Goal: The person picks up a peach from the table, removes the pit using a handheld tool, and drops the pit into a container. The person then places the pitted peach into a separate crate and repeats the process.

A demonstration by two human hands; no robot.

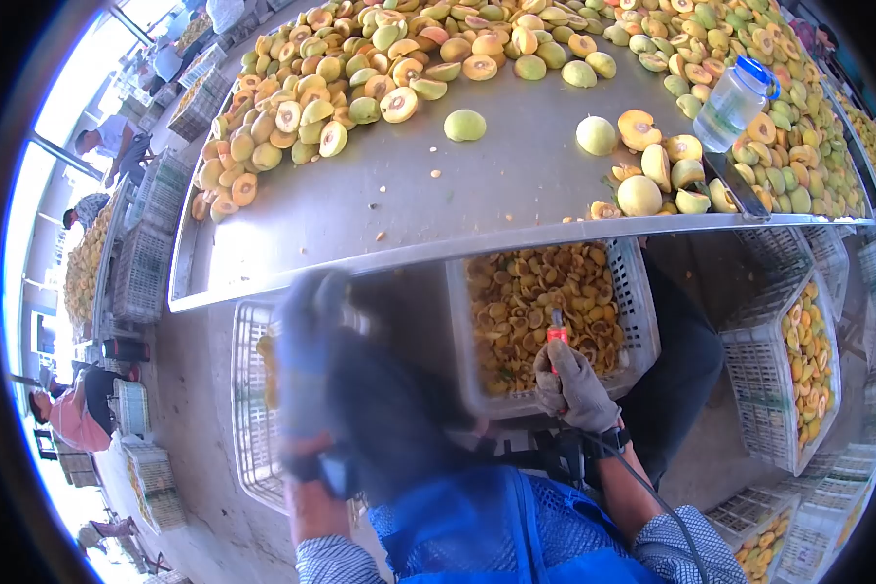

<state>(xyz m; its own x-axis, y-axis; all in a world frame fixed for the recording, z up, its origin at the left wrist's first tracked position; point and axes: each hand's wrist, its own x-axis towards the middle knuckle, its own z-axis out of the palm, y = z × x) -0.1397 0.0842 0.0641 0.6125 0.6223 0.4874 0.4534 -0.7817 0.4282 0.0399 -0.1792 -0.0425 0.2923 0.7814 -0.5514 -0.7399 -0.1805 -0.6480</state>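
Observation:
My right hand (576, 389), in a grey glove, is closed around a small red-handled tool (557, 341) with a short metal tip, above a white crate (638, 321) of cut fruit pieces. My left hand (307, 341), also gloved, is smeared by motion over the left crate (248, 409), just below the table edge; its fingers and anything in them cannot be made out. On the metal table (477, 185) lie heaps of halved and whole yellow-green fruit (399, 104). One green piece (465, 125) sits apart in the middle.
A water bottle with a blue lid (730, 107) stands at the table's right, beside a dark flat bar (740, 187). Fruit-filled crates (774, 370) stand at the right. Several people work at the far left, one in a pink top (78, 419). A cable runs from my right wrist.

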